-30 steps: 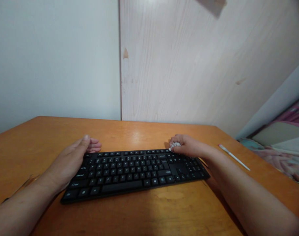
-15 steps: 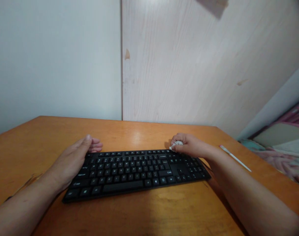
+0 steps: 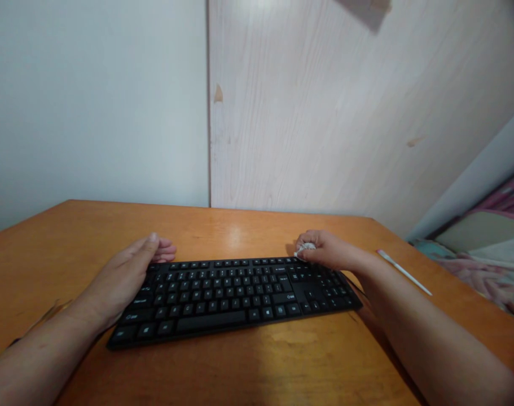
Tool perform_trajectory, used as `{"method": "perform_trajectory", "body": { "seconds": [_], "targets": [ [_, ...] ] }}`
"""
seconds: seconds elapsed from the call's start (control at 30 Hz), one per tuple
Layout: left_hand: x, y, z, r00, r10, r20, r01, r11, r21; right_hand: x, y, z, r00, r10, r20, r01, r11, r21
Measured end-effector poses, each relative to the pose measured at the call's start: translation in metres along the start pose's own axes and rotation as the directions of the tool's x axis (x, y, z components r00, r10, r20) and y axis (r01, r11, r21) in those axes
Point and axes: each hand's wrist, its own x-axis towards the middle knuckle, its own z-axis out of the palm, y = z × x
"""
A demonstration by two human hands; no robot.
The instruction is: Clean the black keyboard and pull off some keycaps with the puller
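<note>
A black computer keyboard [image 3: 223,296] lies on the wooden table, slightly slanted, its left end closer to me. My left hand [image 3: 132,268] rests along that left end, its palm side against it. The fingers are stretched out past the back left corner and the thumb is raised, so the hand is open. At the keyboard's back edge, above the right-hand keys, my right hand [image 3: 320,248] is closed on a crumpled white cloth [image 3: 308,246]. Most of the cloth is hidden inside the fingers. Part of the number pad is covered by this hand.
A thin brush with a white handle [image 3: 404,272] lies on the table [image 3: 189,225] to the right of my right forearm. A dark cable [image 3: 354,283] shows behind the keyboard's right end. The wall and a pale wooden panel [image 3: 307,113] rise behind the table; bedding [image 3: 485,265] lies beyond its right side.
My right hand, with the cloth, has shifted very slightly to the right along the keyboard's back edge. My left hand and the keyboard look unmoved.
</note>
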Motion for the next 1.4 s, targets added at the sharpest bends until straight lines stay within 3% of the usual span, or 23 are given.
{"method": "perform_trajectory", "body": {
  "seconds": [0.13, 0.27, 0.47, 0.67, 0.77, 0.87, 0.97, 1.17, 1.27, 1.4],
  "targets": [
    [0.0, -0.003, -0.002, 1.0, 0.013, -0.003, -0.013, 1.0, -0.001, 0.001, -0.011, 0.007, 0.993, -0.104, -0.051, 0.105, 0.994, 0.026],
    [0.0, -0.002, -0.002, 1.0, 0.013, -0.003, -0.013, 1.0, 0.006, 0.003, -0.018, 0.014, 0.987, -0.162, 0.008, 0.162, 0.982, -0.1],
    [-0.001, 0.001, 0.0, 1.0, -0.014, 0.0, 0.014, 1.0, -0.004, 0.006, -0.018, 0.017, 0.997, -0.072, -0.021, 0.064, 0.966, -0.249],
    [-0.001, -0.001, 0.001, 1.0, 0.008, -0.03, -0.009, 0.999, -0.032, 0.006, -0.01, 0.017, 0.998, -0.014, -0.067, 0.007, 0.994, -0.112],
    [-0.001, -0.001, 0.002, 0.999, 0.022, -0.026, -0.023, 0.999, -0.03, 0.004, -0.012, 0.016, 0.995, -0.062, -0.076, 0.056, 0.995, -0.079],
    [-0.002, 0.0, 0.002, 0.999, 0.028, -0.017, -0.029, 0.999, -0.014, 0.003, -0.018, 0.016, 0.991, -0.136, -0.009, 0.133, 0.979, -0.154],
    [-0.003, 0.001, 0.002, 0.999, 0.023, -0.024, -0.023, 1.0, -0.01, 0.003, -0.023, 0.017, 0.993, -0.112, 0.021, 0.114, 0.962, -0.247],
    [-0.001, -0.001, 0.001, 1.0, 0.021, -0.022, -0.021, 0.999, -0.024, 0.006, -0.024, 0.021, 0.995, -0.013, -0.099, -0.022, 0.94, -0.34],
    [0.0, -0.001, 0.001, 0.999, -0.002, -0.032, 0.001, 0.999, -0.039, 0.007, -0.018, 0.02, 0.992, 0.019, -0.124, -0.051, 0.964, -0.262],
    [-0.001, 0.0, 0.002, 0.999, -0.014, -0.029, 0.013, 1.0, -0.028, 0.006, -0.012, 0.017, 0.994, -0.023, -0.109, 0.014, 0.996, -0.087]
  ]
}}
